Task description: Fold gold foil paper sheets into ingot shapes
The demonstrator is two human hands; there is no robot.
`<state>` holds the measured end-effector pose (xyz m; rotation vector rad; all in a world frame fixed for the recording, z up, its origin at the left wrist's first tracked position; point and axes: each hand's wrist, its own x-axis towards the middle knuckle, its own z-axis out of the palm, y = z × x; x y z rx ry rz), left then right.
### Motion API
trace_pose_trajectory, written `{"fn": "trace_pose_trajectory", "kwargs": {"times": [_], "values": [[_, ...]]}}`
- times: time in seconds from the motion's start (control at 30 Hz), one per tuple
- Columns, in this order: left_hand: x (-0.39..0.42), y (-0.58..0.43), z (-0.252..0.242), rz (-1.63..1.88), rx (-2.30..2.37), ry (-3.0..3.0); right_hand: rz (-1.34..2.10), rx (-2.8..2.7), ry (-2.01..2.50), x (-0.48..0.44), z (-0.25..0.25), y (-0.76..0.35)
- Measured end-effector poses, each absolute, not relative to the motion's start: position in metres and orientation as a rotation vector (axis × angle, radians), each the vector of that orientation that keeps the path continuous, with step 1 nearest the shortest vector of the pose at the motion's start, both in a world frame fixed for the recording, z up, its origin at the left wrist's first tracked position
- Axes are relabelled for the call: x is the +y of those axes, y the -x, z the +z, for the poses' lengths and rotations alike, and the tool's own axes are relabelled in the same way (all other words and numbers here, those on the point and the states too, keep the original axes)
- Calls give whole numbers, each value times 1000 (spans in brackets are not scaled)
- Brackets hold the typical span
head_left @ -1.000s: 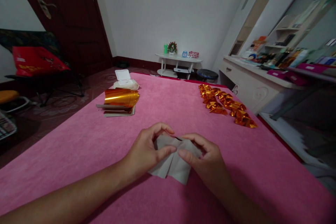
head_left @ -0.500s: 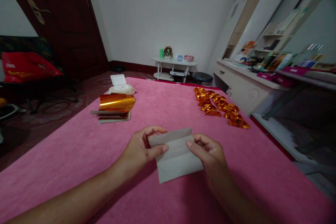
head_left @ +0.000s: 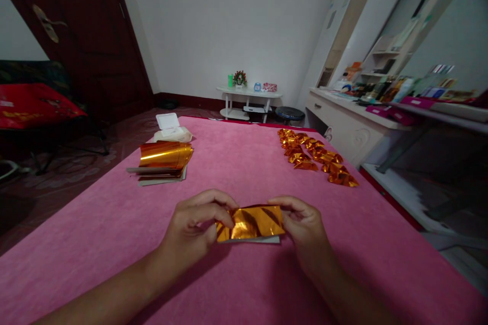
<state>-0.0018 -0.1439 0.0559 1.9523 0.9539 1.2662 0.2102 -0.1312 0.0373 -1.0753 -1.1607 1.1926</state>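
Note:
Held between both hands is a folded foil sheet, its shiny gold side outward and a pale strip showing along the lower edge. My left hand grips its left end, and my right hand pinches its right end. At the left on the pink cover lies a stack of gold foil sheets, with pale backing edges visible. Several folded gold foil pieces lie in rows at the right.
Behind the foil stack sits an open white container. Further back are a small white table and a round stool. A white dresser with bottles flanks the right side; a red bag is at the left.
The sheet was spread with its pale side showing; it is now folded over into a narrow strip with gold outward. Both hands still hold it. The view has shifted slightly.

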Motion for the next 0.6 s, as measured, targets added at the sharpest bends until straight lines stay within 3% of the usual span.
{"fn": "trace_pose_trajectory", "kwargs": {"times": [0.33, 0.6], "values": [[-141, 2, 51, 1296, 901, -2030, 1269, -1104, 1048, -132, 38, -210], [-137, -11, 49, 1182, 1083, -1376, 1327, -1068, 1072, -133, 38, -209]]}}
